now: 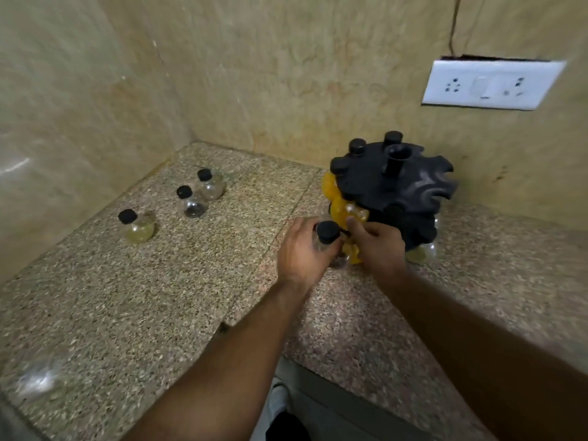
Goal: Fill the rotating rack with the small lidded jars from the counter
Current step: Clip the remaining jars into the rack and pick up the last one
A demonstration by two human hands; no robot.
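While our left hand (302,249) grips a clear jar with a black lid (327,232) just in front of the black rotating rack (394,186), our right hand (377,246) closes its fingers on a yellow jar (345,211) hanging in the rack's lower tier. Black-capped jars sit in the upper tier's left slots. Three more lidded jars (192,202) stand well apart to the left on the speckled counter (127,297).
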